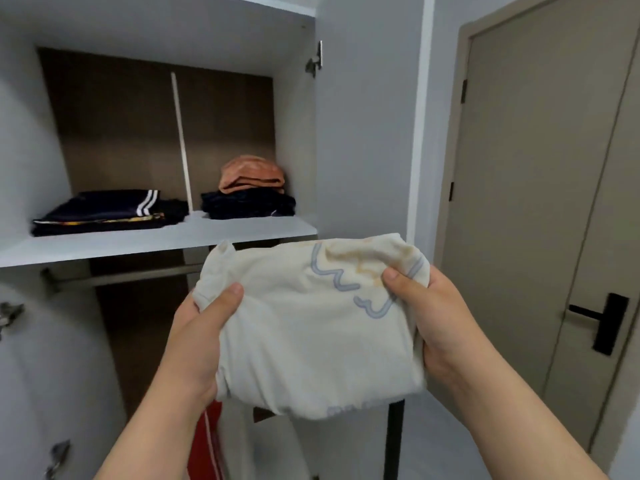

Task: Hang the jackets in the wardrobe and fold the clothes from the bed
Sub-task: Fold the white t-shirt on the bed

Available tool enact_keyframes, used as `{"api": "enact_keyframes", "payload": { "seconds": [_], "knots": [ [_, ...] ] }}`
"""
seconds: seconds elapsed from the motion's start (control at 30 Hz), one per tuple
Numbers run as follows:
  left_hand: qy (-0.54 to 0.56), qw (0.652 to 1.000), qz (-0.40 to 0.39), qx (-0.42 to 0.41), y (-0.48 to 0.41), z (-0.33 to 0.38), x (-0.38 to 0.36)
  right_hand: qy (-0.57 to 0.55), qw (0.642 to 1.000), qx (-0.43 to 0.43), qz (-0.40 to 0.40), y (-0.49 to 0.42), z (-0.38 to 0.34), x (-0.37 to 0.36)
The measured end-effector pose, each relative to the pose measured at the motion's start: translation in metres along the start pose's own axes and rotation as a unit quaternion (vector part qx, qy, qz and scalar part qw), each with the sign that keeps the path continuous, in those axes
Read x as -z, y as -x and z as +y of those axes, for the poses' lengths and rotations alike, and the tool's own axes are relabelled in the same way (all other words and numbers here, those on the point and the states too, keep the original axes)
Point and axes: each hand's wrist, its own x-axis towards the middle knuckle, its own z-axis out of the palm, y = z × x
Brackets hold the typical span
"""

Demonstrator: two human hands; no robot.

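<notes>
Both hands hold up a folded cream top in front of the open wardrobe. The left hand grips the top's left side, thumb on the front & the other fingers tucked behind the cloth. The right hand grips the right side the same way, w/ its thumb pressing on a bunched bit near the upper corner. The cream top has wavy light-blue lines & some faint yellow marks on it. It's up in the air, just below the front edge of the white shelf, not touching it.

2 piles sit on the shelf. A thin white strip stands upright on the brown back wall btwn them. The left pile is dark folded clothes, w/ white stripes on the top one. The right pile is more dark clothes, w/ a lumpy orange cloth lying on top.

Under the shelf a metal rail runs side to side. Low down, below the left wrist, a red piece of clothing w/ white stripes shows. Can't tell if it hangs from the rail.

A wardrobe door stands open at the left, w/ metal hinges on it. Another hinge sits high up on the wardrobe's right side wall.

Off to the right is a grey-brown room door, closed, w/ a black handle. A thin black post stands below the cream top, near the floor.
</notes>
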Motion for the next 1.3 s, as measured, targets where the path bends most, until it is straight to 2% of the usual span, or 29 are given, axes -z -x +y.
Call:
{"api": "enact_keyframes", "payload": {
  "seconds": [0.23, 0.43, 0.7, 0.97, 1.2, 1.3],
  "knots": [
    [-0.023, 0.997, 0.058, -0.051, -0.059, 0.034, 0.076, -0.049, 0.993, 0.02, -0.103, -0.084, 0.041, -0.093],
    [-0.065, 0.986, 0.111, -0.111, -0.143, 0.046, 0.126, -0.085, 0.985, 0.005, -0.148, -0.182, 0.088, -0.171],
    [-0.057, 0.976, 0.15, -0.148, -0.232, 0.064, 0.178, -0.085, 0.976, 0.012, -0.201, -0.274, 0.122, -0.263],
    [-0.052, 0.975, 0.14, -0.164, -0.318, 0.08, 0.229, -0.074, 0.974, 0.027, -0.212, -0.334, 0.138, -0.337],
    [-0.062, 0.973, 0.101, -0.196, -0.404, 0.098, 0.277, -0.037, 0.973, 0.059, -0.218, -0.391, 0.15, -0.401],
    [-0.067, 0.975, 0.112, -0.18, -0.434, 0.104, 0.294, -0.013, 0.972, 0.066, -0.227, -0.417, 0.159, -0.425]
  ]
}}
